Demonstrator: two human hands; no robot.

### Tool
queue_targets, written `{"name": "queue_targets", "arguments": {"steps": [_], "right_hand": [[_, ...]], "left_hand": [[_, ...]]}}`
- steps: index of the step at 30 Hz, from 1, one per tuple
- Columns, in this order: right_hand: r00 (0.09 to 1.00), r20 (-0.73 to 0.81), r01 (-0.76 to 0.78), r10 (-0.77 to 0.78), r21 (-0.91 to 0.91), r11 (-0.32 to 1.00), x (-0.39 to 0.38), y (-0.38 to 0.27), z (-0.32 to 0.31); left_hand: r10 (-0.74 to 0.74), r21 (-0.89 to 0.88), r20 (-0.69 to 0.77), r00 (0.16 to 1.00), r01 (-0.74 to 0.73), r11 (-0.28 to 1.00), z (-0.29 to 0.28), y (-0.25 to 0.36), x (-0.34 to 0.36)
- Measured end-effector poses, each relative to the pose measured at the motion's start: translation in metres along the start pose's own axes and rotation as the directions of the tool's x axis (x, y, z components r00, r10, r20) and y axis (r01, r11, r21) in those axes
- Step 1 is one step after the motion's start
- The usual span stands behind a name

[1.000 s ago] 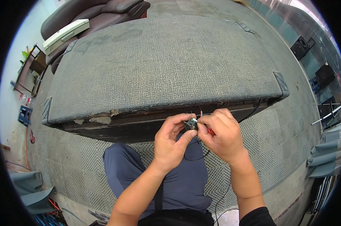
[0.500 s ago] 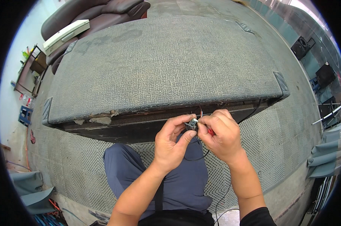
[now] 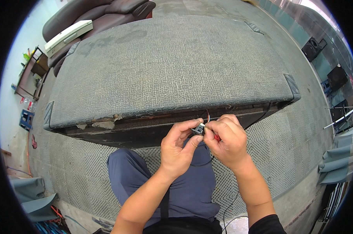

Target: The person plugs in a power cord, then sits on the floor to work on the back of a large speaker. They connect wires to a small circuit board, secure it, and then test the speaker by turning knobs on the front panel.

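Observation:
My left hand [image 3: 175,150] pinches a small black connector [image 3: 198,129] with a pale part on top between thumb and fingers. My right hand [image 3: 230,140] is closed right beside it, its fingertips meeting the connector. A bit of a red object [image 3: 217,137] shows inside my right fist; the rest is hidden. Thin red and white wires [image 3: 208,116] run from the cabinet's gap down to my fingertips. Both hands are just in front of the near edge of a large black speaker cabinet [image 3: 172,66] with a worn, textured covering. A black cable [image 3: 203,164] loops below the hands.
Torn material [image 3: 103,124] hangs at the cabinet's near edge, left of my hands. A brown sofa [image 3: 90,15] bearing a long white case [image 3: 69,37] stands at the far left. Black speakers [image 3: 312,48] line the right side. Patterned matting [image 3: 279,156] covers the floor.
Both hands keep their grip at the same spot. My right hand has turned and shifted very slightly; the connector is tilted a little differently.

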State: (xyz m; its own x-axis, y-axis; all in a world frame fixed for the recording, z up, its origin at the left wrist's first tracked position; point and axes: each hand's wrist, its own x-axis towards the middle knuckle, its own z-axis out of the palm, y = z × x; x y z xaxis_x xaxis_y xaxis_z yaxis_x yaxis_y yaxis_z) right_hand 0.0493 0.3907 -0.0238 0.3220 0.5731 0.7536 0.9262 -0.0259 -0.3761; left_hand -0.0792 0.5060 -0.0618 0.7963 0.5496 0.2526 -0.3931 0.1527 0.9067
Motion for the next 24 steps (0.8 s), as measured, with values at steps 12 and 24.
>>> {"name": "queue_targets", "arguments": {"steps": [12, 24], "right_hand": [[1.0, 0.011, -0.024, 0.024, 0.048, 0.999, -0.001, 0.002, 0.0], [0.994, -0.066, -0.072, 0.082, 0.142, 0.987, -0.003, 0.0, 0.004]], "left_hand": [[-0.025, 0.0, -0.022, 0.999, 0.025, 1.0, 0.0, 0.002, 0.001], [0.157, 0.048, -0.028, 0.987, -0.156, 0.987, 0.0, 0.004, 0.005]]}}
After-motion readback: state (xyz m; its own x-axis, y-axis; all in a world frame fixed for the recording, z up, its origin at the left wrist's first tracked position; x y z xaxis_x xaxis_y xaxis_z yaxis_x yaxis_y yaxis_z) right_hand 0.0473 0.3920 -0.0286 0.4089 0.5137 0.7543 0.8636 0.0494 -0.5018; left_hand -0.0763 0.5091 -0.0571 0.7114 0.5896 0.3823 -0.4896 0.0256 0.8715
